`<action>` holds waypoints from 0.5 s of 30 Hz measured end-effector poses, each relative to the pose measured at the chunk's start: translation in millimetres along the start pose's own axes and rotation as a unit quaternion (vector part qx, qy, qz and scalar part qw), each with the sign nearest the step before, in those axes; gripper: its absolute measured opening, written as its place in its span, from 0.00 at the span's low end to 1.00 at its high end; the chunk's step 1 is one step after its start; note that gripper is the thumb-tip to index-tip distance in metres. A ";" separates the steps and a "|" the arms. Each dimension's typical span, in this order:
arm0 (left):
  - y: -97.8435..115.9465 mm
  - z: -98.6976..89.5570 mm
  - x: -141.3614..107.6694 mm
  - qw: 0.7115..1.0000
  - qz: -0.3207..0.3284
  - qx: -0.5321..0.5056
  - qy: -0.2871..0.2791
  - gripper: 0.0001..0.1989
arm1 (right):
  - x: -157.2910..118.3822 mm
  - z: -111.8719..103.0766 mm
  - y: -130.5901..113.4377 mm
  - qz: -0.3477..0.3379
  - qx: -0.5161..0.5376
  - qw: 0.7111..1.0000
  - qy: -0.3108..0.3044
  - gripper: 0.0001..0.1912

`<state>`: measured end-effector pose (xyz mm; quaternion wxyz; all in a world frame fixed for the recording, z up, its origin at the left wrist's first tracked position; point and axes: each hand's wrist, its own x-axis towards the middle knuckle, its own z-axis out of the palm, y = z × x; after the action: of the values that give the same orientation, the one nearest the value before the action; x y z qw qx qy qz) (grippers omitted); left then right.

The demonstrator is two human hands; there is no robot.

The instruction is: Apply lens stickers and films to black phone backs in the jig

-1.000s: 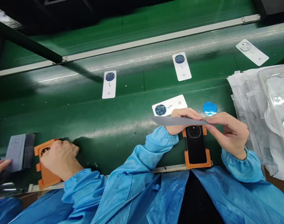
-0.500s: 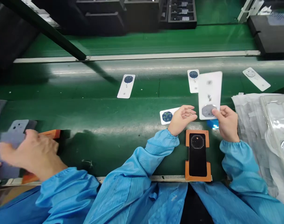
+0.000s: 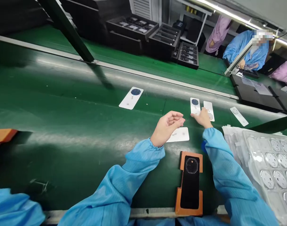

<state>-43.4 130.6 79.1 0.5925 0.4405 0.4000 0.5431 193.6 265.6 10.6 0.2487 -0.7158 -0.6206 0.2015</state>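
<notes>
My right hand [image 3: 203, 118] reaches forward with thumb and fingers apart. Its thumb is at the lower edge of a white phone back panel [image 3: 194, 108] with a dark blue disc. Beside it, partly behind my fingers, lies another white panel [image 3: 209, 108] with a grey disc at its near end. My left hand [image 3: 168, 125] hovers with loosely curled fingers, holding nothing. Under it a white panel [image 3: 182, 135] lies partly hidden. A black phone body [image 3: 190, 188] with a round camera ring sits in an orange holder [image 3: 189, 211] near the front edge.
More white panels lie at left [image 3: 130, 99] and right [image 3: 239, 116]. A clear tray [image 3: 256, 150] of round grey discs stands at right. Black trays [image 3: 188, 55] line the far belt. A dark post [image 3: 73, 37] slants at left. A co-worker's blue sleeve [image 3: 13, 208] shows at lower left.
The panel with the grey disc has left my right hand and lies on the green surface. My right hand has moved to the neighbouring blue-disc panel. The view has tilted and swung right.
</notes>
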 end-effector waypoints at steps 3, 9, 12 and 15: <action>4.3 -3.0 -3.1 1.000 0.012 0.015 -0.006 0.20 | 21.3 10.9 -26.7 0.033 -0.039 0.998 -0.025 0.40; 7.4 -8.7 -4.5 0.996 0.057 0.068 -0.004 0.17 | 31.6 -8.9 -46.5 0.063 -0.084 0.993 -0.049 0.41; 4.6 -9.3 -1.1 0.966 0.122 0.227 0.020 0.16 | 5.0 -25.0 -60.6 -0.016 -0.066 0.996 -0.052 0.43; -0.1 -8.5 -2.4 0.863 0.209 0.456 0.061 0.25 | -54.1 -50.6 -74.0 -0.125 -0.033 0.990 -0.064 0.31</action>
<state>-51.7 129.0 76.5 0.1725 0.7007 0.5367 0.4373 157.5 214.5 94.6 0.2079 -0.6260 -0.7263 0.1936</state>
